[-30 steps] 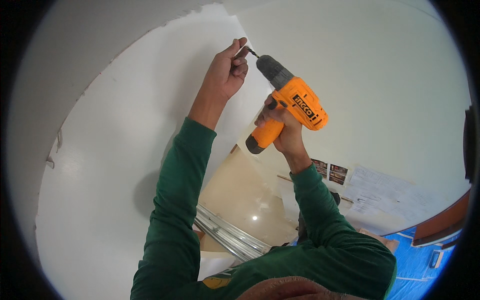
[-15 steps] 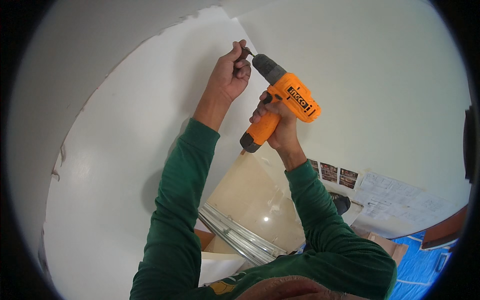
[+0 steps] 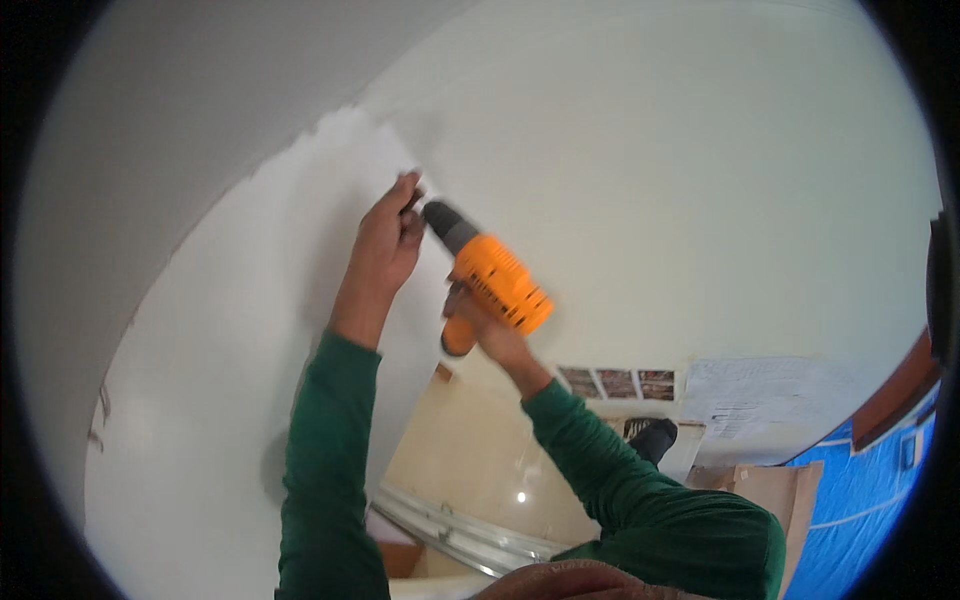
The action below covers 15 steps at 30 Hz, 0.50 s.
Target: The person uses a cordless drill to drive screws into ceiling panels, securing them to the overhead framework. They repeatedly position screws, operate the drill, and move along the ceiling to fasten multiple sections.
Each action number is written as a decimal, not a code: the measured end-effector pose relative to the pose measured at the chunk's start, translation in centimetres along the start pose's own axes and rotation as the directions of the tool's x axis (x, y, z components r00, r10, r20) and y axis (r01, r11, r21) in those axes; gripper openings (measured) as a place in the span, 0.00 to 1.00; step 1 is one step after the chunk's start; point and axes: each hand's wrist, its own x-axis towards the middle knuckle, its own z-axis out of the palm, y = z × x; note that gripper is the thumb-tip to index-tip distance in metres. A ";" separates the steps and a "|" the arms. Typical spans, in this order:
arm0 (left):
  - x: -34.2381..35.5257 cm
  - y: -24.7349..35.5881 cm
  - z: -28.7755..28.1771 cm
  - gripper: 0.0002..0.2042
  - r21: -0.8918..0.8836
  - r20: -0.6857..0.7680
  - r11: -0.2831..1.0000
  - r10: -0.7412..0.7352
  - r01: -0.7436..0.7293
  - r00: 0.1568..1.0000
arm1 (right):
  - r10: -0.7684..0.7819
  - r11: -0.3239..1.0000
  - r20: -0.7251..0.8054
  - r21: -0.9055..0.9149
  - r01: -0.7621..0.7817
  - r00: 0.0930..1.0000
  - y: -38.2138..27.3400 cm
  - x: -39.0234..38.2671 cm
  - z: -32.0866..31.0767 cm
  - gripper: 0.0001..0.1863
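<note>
My right hand is wrapped round the grip of an orange and black cordless drill. Its dark chuck points up and left, toward the corner where a white panel meets a pale wall. Just ahead of the chuck, the fingers of my left hand are pinched together against the panel's edge. Whatever sits between those fingertips is too small and blurred to name. Green sleeves cover both my forearms.
Below lie long silvery metal profiles near a brown box. Photo prints and drawing sheets are fixed low on the pale wall. A dark shoe shows beneath them. Blue sheeting and a cardboard piece lie at lower right.
Both hands and the drill now appear lower and further left, and the whole view has shifted. The drill still points at the left fingertips; the chuck looks closer to them.
</note>
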 end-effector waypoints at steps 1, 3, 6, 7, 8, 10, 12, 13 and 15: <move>0.0 0.6 0.4 0.14 -0.009 0.034 1.000 0.002 -0.001 0.999 | 0.041 0.991 0.016 0.124 -0.042 0.999 -0.6 0.0 0.1 0.16; -0.3 1.2 1.0 0.14 -0.034 0.062 0.999 -0.014 0.016 0.998 | 0.099 0.915 0.026 0.391 -0.101 0.995 -2.4 0.4 0.9 0.17; 0.3 2.1 2.2 0.15 0.038 0.136 0.999 0.023 -0.028 0.990 | 0.137 0.797 0.105 0.578 -0.173 0.985 -3.8 1.6 1.0 0.14; 0.6 2.6 2.4 0.15 0.072 0.162 0.996 0.043 -0.056 0.986 | 0.156 0.772 0.092 0.610 -0.180 0.983 -4.0 1.9 1.4 0.12; 0.8 3.0 2.6 0.16 0.099 0.170 0.993 0.048 -0.065 0.984 | 0.157 0.763 0.081 0.623 -0.173 0.984 -4.1 1.9 1.8 0.13; 1.3 3.9 3.9 0.17 0.159 0.196 0.983 0.062 -0.094 0.979 | 0.148 0.742 0.061 0.653 -0.151 0.987 -4.7 2.3 2.4 0.13; 1.5 4.3 4.7 0.15 0.299 0.153 0.939 0.127 -0.168 0.980 | 0.114 0.740 0.063 0.661 -0.127 0.991 -4.7 2.8 2.8 0.14; 1.6 4.5 4.7 0.15 0.371 0.154 0.905 0.158 -0.206 0.975 | 0.098 0.736 0.068 0.666 -0.119 0.993 -4.5 2.9 3.0 0.14; 1.8 4.7 4.7 0.14 0.469 0.154 0.845 0.211 -0.259 0.965 | 0.070 0.734 0.082 0.671 -0.107 0.994 -4.2 3.1 3.1 0.13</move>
